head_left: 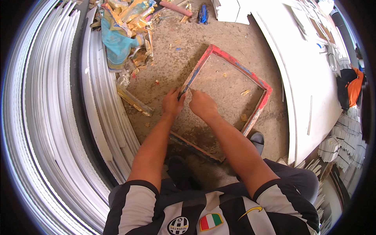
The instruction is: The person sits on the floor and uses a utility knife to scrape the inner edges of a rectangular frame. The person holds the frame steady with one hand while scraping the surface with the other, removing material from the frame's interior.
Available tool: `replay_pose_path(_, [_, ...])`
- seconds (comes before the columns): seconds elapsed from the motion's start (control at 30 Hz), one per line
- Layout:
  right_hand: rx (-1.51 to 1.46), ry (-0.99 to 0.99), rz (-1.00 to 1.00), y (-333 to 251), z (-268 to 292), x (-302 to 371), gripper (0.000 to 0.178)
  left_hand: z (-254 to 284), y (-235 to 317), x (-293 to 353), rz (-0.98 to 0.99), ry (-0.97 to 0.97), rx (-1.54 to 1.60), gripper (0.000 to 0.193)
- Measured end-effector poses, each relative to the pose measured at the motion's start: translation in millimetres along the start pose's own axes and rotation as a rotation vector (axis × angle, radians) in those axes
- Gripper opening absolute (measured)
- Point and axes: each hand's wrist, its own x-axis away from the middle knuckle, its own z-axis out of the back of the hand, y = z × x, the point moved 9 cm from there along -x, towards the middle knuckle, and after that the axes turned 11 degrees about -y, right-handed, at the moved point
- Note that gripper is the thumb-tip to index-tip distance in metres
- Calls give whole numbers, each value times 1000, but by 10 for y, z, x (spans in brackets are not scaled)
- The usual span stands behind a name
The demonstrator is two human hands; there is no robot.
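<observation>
Both hands pinch the left rail of a red frame [231,66] lying flat on the dirt floor [176,51]: left hand [172,102] beside right hand [202,104]. White strips [58,117] stack left, a white board [313,90] right, crumpled foil [125,31] beyond.
</observation>
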Motion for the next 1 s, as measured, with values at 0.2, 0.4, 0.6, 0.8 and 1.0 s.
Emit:
replay_pose_path(0.2, [63, 2, -1, 110, -287, 45, 52, -24, -21, -6, -64, -7, -17, 42])
replay_pose_path(0.4, [-279, 47, 59, 235, -329, -71, 48, -103, -120, -1, -78, 49, -74, 43])
replay_pose_path(0.6, [-191, 100, 123, 212, -193, -97, 43, -46, -82, -68, -13, -20, -40, 44])
replay_pose_path(0.8, [-8, 0, 80, 140, -133, -10, 49, -39, -118, 3, 23, -7, -86, 43])
replay_pose_path(1.0, [-44, 31, 35, 290, -204, -63, 46, -24, 11, -36, 20, -71, -64, 43])
